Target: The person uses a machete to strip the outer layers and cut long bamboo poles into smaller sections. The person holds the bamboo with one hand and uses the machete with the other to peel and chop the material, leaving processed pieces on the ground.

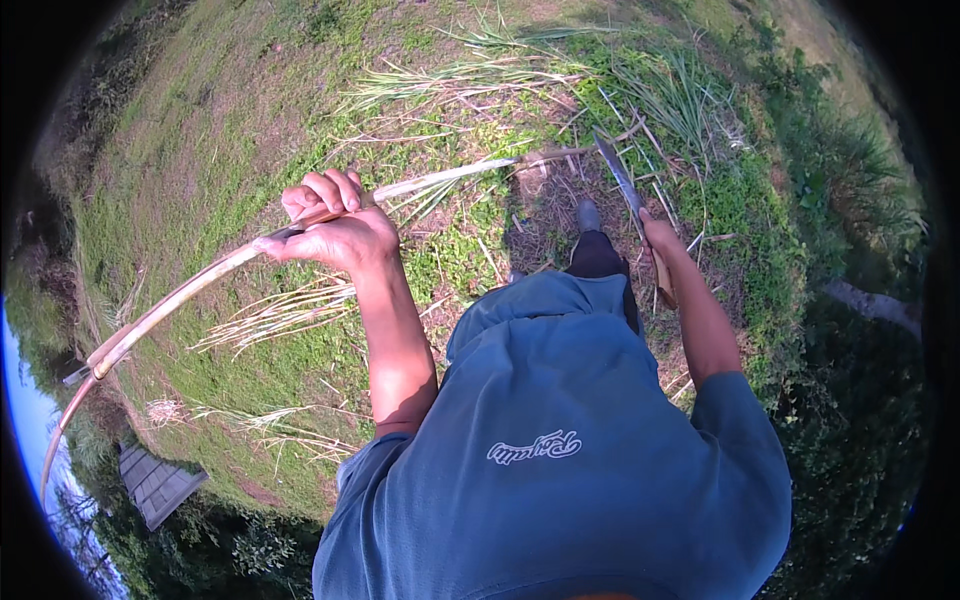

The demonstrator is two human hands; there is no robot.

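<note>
A long, pale brown cane stalk (180,300) runs from the far left edge across to the blade on the right. My left hand (335,225) is closed around it near its middle, palm up with the fingers curled over. Beyond the hand the stalk looks whiter, and its far end thins and darkens. My right hand (660,240) grips a machete (622,180) by its wooden handle, with the blade pointing away from me. The blade's upper part overlaps the stalk's thin end; whether they touch I cannot tell.
Cut leafy stalks (470,80) lie ahead, with more bundles (285,310) on the grass to the left. My shoe (588,215) stands on bare, littered ground near the blade. Dense bushes (850,190) border the right side. A roof (158,485) shows at lower left.
</note>
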